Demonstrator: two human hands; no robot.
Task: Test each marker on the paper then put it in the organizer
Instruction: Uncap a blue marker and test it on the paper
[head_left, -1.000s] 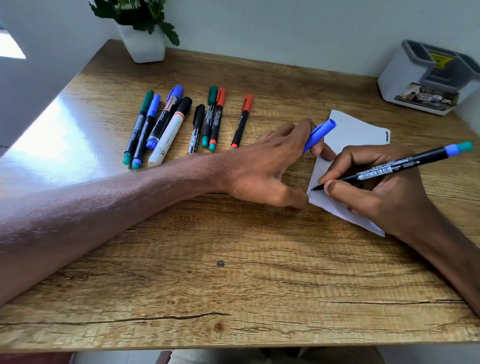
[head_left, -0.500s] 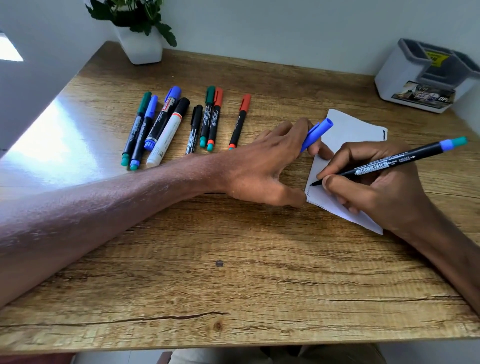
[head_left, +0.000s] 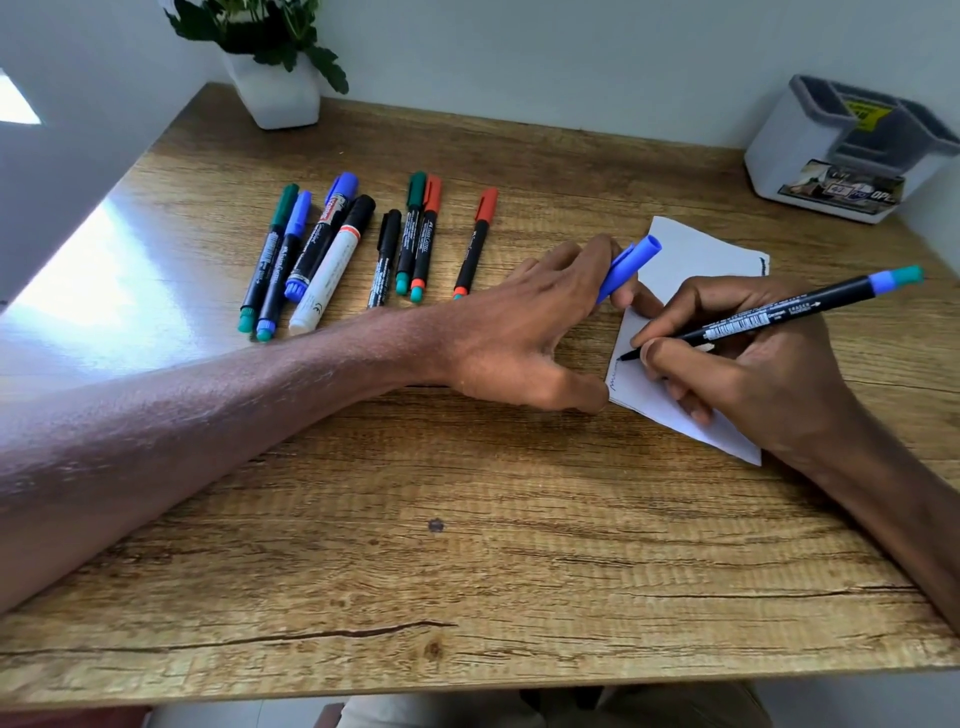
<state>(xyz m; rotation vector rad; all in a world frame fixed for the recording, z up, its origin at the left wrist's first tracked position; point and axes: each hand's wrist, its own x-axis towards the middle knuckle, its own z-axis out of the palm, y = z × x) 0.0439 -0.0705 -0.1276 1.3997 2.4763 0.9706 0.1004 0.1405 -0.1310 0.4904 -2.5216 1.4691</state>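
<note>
Now the right hand (head_left: 769, 364) pinches a slim black marker with a blue-and-teal end (head_left: 779, 312) in a writing grip, its tip touching the near left corner of a white sheet of paper (head_left: 696, 249), where a small wavy line shows. The left hand (head_left: 524, 332) presses thumb and fingertips onto the paper's left edge, with a blue marker cap (head_left: 626, 267) clamped between its fingers. Beyond the left forearm, eight capped markers (head_left: 358, 244) lie in a loose row on the wooden table (head_left: 467, 571), with green, blue, black and red caps. A white and grey desk organizer (head_left: 852, 150) stands at the far right corner, well apart from the paper. A white pot with a green plant (head_left: 275, 88) sits at the far edge.
</note>
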